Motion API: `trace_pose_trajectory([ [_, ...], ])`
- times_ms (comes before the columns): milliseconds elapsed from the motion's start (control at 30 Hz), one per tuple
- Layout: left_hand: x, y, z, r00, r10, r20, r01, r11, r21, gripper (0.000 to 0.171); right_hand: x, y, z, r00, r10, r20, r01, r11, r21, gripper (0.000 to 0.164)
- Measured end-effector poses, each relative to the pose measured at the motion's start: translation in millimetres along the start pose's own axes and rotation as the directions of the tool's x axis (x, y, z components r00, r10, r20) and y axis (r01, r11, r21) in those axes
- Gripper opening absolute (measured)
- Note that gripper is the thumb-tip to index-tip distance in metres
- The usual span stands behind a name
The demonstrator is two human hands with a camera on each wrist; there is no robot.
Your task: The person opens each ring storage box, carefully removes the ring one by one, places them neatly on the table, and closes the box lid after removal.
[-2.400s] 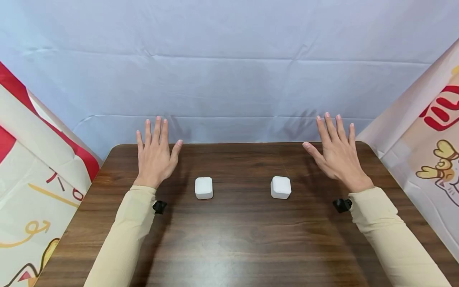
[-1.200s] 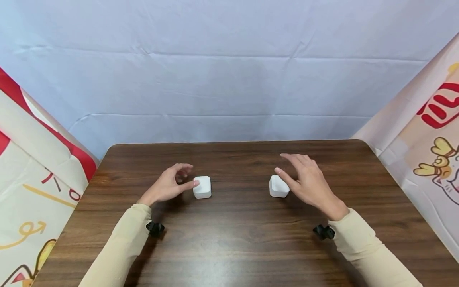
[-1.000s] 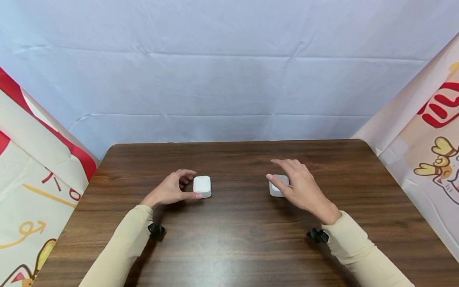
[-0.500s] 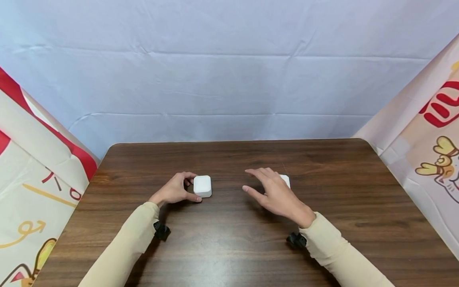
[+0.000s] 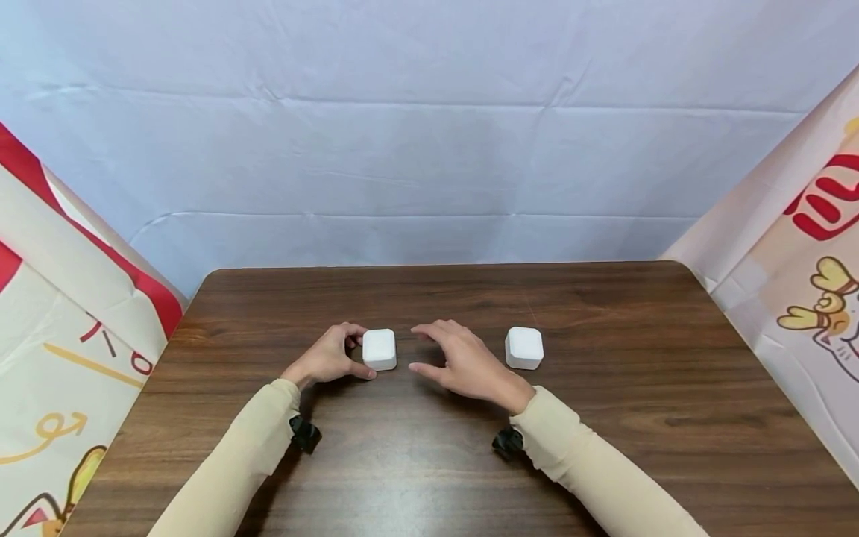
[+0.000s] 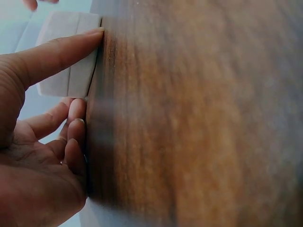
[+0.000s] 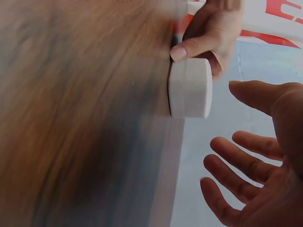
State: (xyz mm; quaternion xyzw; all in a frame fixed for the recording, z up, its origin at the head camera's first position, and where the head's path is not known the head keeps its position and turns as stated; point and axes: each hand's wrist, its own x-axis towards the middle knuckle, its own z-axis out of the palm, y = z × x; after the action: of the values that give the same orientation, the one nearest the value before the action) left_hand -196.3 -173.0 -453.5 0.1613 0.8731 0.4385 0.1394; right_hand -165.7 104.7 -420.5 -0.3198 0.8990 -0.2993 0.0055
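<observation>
Two small white square boxes with rounded corners stand on the table. My left hand point(image 5: 326, 358) holds the left white box point(image 5: 379, 349) from its left side, thumb along the near face and fingers at the far left corner. A thin seam runs round this box point(image 6: 78, 75) in the left wrist view, where the left thumb point(image 6: 57, 54) lies across it. My right hand point(image 5: 464, 363) is just right of the same box, thumb and fingers spread apart and not touching it. The right white box point(image 5: 524, 347) stands alone, behind and right of my right hand.
The brown wooden table point(image 5: 416, 462) ends at a straight far edge, with a pale cloth backdrop point(image 5: 429, 164) behind. Printed cloths hang on the left point(image 5: 74, 373) and right point(image 5: 805, 298). A small black camera point(image 5: 306, 434) sits under the left wrist, another black camera point(image 5: 508, 443) under the right.
Both hands have come down from the table's far corners. The left hand has closed in on the left box. My right hand has passed over the right box and moved left. Neither box has moved.
</observation>
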Motion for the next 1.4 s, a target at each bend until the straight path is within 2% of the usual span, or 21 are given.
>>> trace_pose_trajectory([
  [267,0.6,-0.9,0.7,1.0,0.001,-0.007,-0.001,1.0,-0.012,0.061,25.8,2.7,20.6,0.999,-0.024,0.029,0.02,0.993,0.114,0.068],
  [533,0.3,-0.3,-0.6,1.0,0.001,0.001,-0.001,1.0,-0.013,0.061,43.9,7.5,35.2,0.998,-0.015,0.059,0.005,0.987,0.161,0.068],
  [800,-0.8,0.1,-1.5,1.0,0.01,0.013,-0.01,1.0,-0.014,0.059,50.8,8.5,42.7,0.997,0.018,0.072,-0.029,0.986,0.165,0.061],
  [1133,-2.6,-0.2,-0.4,1.0,0.002,-0.006,-0.002,1.0,0.003,0.059,54.0,8.2,43.2,0.994,0.045,0.103,-0.065,0.976,0.206,0.054],
  [1267,-2.9,0.2,-0.1,1.0,0.011,-0.017,-0.01,1.0,0.016,0.057,59.2,7.0,37.0,0.984,0.084,0.159,-0.127,0.95,0.286,0.05],
  [1400,-2.6,0.7,0.4,1.0,0.017,-0.026,-0.016,0.999,0.027,0.054,65.8,5.7,28.8,0.964,0.131,0.231,-0.216,0.894,0.393,0.041],
])
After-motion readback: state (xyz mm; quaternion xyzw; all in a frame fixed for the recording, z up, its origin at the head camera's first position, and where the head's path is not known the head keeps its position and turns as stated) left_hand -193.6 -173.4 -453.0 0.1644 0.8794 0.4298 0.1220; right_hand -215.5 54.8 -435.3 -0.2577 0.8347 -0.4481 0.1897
